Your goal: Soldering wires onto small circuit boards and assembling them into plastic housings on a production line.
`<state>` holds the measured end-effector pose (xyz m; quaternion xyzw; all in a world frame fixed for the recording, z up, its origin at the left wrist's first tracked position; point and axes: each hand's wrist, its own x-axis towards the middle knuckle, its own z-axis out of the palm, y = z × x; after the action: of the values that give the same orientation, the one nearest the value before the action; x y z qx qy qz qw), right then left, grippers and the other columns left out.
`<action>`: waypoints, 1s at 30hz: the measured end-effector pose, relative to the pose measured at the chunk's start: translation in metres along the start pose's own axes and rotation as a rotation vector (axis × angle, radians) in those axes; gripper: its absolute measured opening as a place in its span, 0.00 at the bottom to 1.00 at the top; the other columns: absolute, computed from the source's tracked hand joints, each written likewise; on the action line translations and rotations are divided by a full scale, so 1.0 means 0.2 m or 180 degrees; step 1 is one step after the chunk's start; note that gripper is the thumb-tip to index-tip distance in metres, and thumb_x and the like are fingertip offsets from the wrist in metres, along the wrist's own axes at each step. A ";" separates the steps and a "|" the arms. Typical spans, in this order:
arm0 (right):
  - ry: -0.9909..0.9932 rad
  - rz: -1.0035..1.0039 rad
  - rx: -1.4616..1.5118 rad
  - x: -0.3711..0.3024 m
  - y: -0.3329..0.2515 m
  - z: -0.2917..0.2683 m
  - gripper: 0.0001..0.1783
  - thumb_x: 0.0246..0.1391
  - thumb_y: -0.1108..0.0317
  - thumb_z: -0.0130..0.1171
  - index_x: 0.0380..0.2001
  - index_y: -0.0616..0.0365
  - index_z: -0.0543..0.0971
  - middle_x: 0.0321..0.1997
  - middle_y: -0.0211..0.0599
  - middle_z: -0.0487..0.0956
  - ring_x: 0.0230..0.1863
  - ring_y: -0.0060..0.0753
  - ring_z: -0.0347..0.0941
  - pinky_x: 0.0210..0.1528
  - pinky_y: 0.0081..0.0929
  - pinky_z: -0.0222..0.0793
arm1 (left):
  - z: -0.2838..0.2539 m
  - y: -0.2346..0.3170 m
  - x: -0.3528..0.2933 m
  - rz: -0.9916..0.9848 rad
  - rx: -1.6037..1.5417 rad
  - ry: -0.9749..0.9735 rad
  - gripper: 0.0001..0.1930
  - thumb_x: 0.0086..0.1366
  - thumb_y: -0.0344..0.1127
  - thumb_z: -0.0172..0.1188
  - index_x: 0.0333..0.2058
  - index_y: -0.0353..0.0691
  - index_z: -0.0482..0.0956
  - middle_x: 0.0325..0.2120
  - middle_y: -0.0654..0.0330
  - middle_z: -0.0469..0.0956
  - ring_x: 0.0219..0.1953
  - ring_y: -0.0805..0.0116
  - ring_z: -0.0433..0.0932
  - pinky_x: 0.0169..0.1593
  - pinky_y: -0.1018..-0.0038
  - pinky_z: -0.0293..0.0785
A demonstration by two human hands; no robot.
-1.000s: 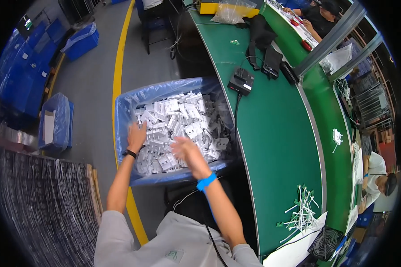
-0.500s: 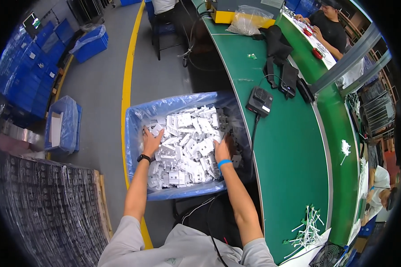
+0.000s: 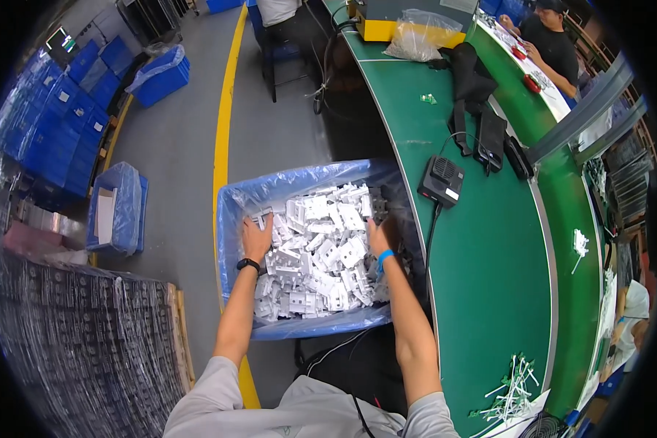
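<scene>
A blue bin (image 3: 310, 330) lined with clear plastic film holds a heap of white molded plastic parts (image 3: 317, 252). My left hand (image 3: 257, 238), with a dark band at the wrist, rests inside at the left edge of the heap. Its fingers are apart and touch the parts there; some fingertips are hidden among them. Opposite, my right hand (image 3: 382, 238), wearing a blue wristband, lies against the heap's right side. Its thumb is stretched out over the parts, while the other fingers reach down into shadow. Neither hand has a part lifted.
Right of the bin runs a green-topped workbench (image 3: 489, 270) bearing a black boxy device (image 3: 442, 180), a black bag (image 3: 474, 73) and a pile of white cables (image 3: 515, 387). Wrapped stacks (image 3: 87, 336) stand at left. A co-worker (image 3: 551, 44) sits across the bench.
The whole view has shifted, so the bin appears farther right and lower. Against the bin, my right hand has moved a little toward its far side. White parts near both hands lie differently.
</scene>
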<state>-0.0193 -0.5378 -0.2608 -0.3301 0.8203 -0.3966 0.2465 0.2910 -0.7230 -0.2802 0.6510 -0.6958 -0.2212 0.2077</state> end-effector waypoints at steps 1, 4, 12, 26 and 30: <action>-0.0395 0.0372 0.0079 -0.03 -0.17 0.00 0.42 0.63 0.38 0.53 0.47 0.79 0.76 0.51 0.74 0.77 0.53 0.70 0.75 0.56 0.51 0.69 | -0.06 -0.09 -0.01 -0.0039 0.0131 0.0086 0.49 0.62 0.65 0.62 0.60 0.19 0.61 0.55 0.24 0.69 0.59 0.30 0.70 0.62 0.52 0.67; 0.0066 0.0162 0.0265 -0.01 -0.14 0.00 0.51 0.61 0.35 0.53 0.59 0.83 0.67 0.65 0.76 0.67 0.67 0.69 0.64 0.69 0.45 0.59 | -0.02 -0.02 -0.03 0.0022 0.0093 0.0141 0.50 0.61 0.63 0.63 0.62 0.20 0.57 0.56 0.25 0.68 0.59 0.29 0.69 0.62 0.51 0.67; -0.0168 0.0349 -0.0523 0.25 0.12 0.01 0.59 0.35 0.42 0.75 0.63 0.76 0.67 0.65 0.67 0.70 0.65 0.60 0.70 0.67 0.40 0.66 | 0.02 0.03 0.09 -0.0287 -0.0237 -0.0257 0.54 0.54 0.65 0.67 0.62 0.22 0.59 0.59 0.28 0.68 0.63 0.34 0.69 0.65 0.56 0.65; 0.0044 -0.0437 0.0038 0.00 -0.05 0.21 0.32 0.49 0.50 0.66 0.54 0.58 0.80 0.57 0.63 0.76 0.57 0.63 0.74 0.61 0.48 0.69 | 0.03 0.03 0.02 -0.0500 -0.0228 -0.0068 0.35 0.56 0.55 0.68 0.59 0.43 0.76 0.51 0.43 0.81 0.56 0.41 0.77 0.58 0.55 0.72; 0.0029 -0.0487 -0.0514 -0.13 -0.23 0.19 0.32 0.49 0.43 0.62 0.53 0.51 0.81 0.56 0.57 0.75 0.61 0.61 0.69 0.63 0.54 0.63 | 0.11 -0.03 0.03 -0.0401 -0.0058 0.0190 0.34 0.56 0.51 0.66 0.59 0.43 0.75 0.52 0.40 0.78 0.57 0.40 0.74 0.60 0.54 0.70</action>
<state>0.0383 -0.5580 -0.2410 -0.4088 0.8231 -0.3484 0.1843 0.2831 -0.7280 -0.3009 0.6978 -0.6450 -0.2207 0.2199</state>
